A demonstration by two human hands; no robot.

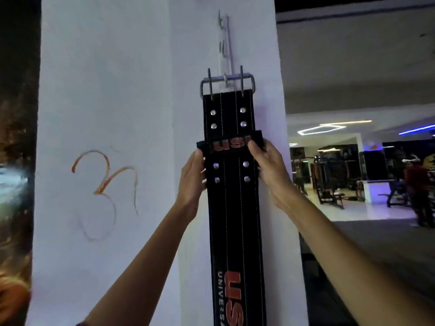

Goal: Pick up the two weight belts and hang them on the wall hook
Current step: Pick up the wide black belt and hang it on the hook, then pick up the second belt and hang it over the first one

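A black leather weight belt [233, 222] with orange lettering hangs straight down a white pillar. Its metal buckle [227, 84] sits over the small wall hook [225, 80], below a thin metal bracket. My left hand [191, 182] grips the belt's left edge beside the rivets. On the right edge, my right hand [267, 165] holds the belt at its keeper loop [229, 143]. Only one belt can be made out; whether a second lies behind it I cannot tell.
The white pillar [106, 102] carries an orange scrawl [103, 182] on its left face. To the right opens a gym floor with weight machines [329, 182] and a person in red [419, 184] far back. Dark blurred surfaces lie at the left edge.
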